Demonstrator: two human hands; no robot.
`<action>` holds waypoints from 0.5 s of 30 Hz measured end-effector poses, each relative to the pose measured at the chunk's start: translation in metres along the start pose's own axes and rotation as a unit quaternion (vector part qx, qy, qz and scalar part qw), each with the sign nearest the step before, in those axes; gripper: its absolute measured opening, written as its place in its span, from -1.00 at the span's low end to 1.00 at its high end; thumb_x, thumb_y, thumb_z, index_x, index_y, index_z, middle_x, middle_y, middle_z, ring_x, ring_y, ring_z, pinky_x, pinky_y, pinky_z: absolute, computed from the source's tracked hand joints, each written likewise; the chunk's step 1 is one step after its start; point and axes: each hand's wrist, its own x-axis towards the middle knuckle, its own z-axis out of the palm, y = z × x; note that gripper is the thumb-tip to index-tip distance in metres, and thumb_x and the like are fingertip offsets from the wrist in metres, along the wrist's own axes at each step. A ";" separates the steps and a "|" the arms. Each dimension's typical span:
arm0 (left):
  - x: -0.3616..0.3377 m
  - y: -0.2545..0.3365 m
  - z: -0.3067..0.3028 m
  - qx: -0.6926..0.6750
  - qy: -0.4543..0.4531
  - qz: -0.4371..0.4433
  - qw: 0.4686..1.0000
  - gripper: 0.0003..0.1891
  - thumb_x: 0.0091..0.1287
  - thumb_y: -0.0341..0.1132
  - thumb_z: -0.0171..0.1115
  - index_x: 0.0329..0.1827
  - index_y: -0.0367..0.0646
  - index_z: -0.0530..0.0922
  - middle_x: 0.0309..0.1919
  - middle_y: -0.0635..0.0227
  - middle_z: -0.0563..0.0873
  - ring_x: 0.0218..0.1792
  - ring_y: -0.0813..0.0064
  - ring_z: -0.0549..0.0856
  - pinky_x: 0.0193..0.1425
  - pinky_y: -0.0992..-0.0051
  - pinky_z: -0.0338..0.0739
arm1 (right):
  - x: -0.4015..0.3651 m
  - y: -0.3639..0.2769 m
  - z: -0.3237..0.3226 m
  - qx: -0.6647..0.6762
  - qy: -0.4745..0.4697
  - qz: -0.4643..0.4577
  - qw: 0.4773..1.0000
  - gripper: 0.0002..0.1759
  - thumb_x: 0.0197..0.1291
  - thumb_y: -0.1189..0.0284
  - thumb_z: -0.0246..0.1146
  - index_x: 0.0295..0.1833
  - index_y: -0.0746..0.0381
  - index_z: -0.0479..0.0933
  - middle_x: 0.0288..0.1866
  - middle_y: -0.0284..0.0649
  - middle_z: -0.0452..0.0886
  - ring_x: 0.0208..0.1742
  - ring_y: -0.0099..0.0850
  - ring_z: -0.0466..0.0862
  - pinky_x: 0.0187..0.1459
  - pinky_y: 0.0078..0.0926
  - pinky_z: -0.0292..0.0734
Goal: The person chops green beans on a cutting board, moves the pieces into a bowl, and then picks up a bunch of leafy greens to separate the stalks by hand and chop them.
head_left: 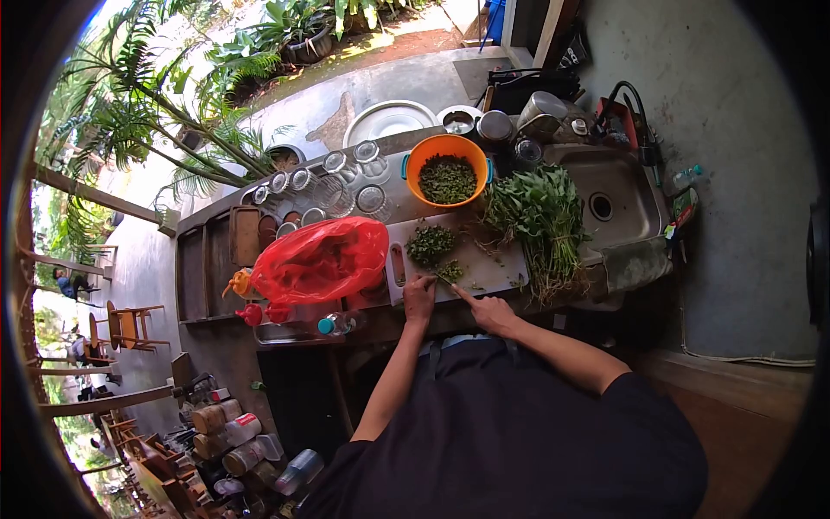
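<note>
A white cutting board [493, 270] lies at the counter's front edge, with a pile of chopped green leaves [430, 246] and a smaller heap of cut greens [450, 271] on it. My left hand [419, 296] is closed at the board's near edge, its fingertips against a few greens. My right hand [491, 313] grips a knife [451, 283], index finger stretched along it; the blade is small and partly hidden. To the right lies a big bunch of leafy greens [540, 216] with roots attached. Behind the board stands an orange basin [448, 147] holding chopped leaves.
A red plastic bag [322, 259] stands left of the board, near a bottle with a teal cap [337, 324]. Several glass jars [371, 201] line the back left. A metal sink [618, 186] is at the right, and a white round lid [391, 121] at the back.
</note>
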 end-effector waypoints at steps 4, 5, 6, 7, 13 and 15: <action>0.000 -0.005 0.003 0.002 0.014 0.051 0.999 -0.91 0.23 -0.47 0.35 -0.24 -0.27 0.73 -0.30 0.12 0.67 -0.22 0.12 0.71 -0.13 0.26 0.59 | -0.007 0.007 -0.009 -0.027 -0.043 0.011 0.999 -0.11 0.33 0.41 0.03 0.66 -0.34 -0.20 -0.41 0.06 0.65 -0.40 0.07 0.69 -0.26 0.08 0.61; 0.001 -0.003 0.002 0.001 0.013 0.053 0.999 -0.91 0.23 -0.47 0.35 -0.24 -0.27 0.73 -0.30 0.12 0.67 -0.22 0.12 0.71 -0.13 0.26 0.59 | -0.009 0.007 -0.013 -0.031 -0.039 0.002 0.999 -0.12 0.34 0.40 0.03 0.66 -0.32 -0.18 -0.40 0.06 0.65 -0.40 0.06 0.69 -0.27 0.08 0.61; 0.001 -0.001 0.000 0.007 0.011 0.064 0.998 -0.91 0.22 -0.47 0.35 -0.24 -0.27 0.73 -0.30 0.12 0.66 -0.22 0.12 0.70 -0.12 0.26 0.59 | -0.009 0.006 -0.015 -0.032 -0.038 0.003 0.999 -0.12 0.34 0.40 0.03 0.66 -0.32 -0.18 -0.40 0.06 0.65 -0.40 0.06 0.69 -0.27 0.08 0.61; 0.000 0.000 -0.001 0.014 0.009 0.073 0.997 -0.91 0.22 -0.47 0.34 -0.24 -0.28 0.72 -0.30 0.12 0.66 -0.22 0.11 0.70 -0.12 0.26 0.59 | -0.010 0.004 -0.017 -0.020 -0.030 0.005 0.999 -0.14 0.34 0.40 0.02 0.66 -0.29 -0.16 -0.40 0.06 0.66 -0.40 0.06 0.69 -0.26 0.08 0.60; -0.002 0.000 -0.002 0.025 0.020 0.086 0.996 -0.88 0.21 -0.48 0.34 -0.22 -0.28 0.72 -0.28 0.12 0.65 -0.20 0.11 0.69 -0.07 0.25 0.58 | -0.005 -0.014 -0.018 0.003 -0.030 0.010 1.000 -0.18 0.34 0.39 0.03 0.66 -0.20 -0.08 -0.36 0.07 0.67 -0.34 0.06 0.69 -0.20 0.07 0.60; -0.002 -0.003 -0.001 0.027 0.019 0.084 0.996 -0.88 0.20 -0.48 0.34 -0.22 -0.28 0.72 -0.28 0.12 0.66 -0.19 0.11 0.69 -0.07 0.25 0.58 | -0.004 -0.019 -0.021 0.002 -0.023 0.009 1.000 -0.19 0.35 0.39 0.05 0.66 -0.19 -0.07 -0.34 0.07 0.67 -0.32 0.04 0.69 -0.19 0.06 0.60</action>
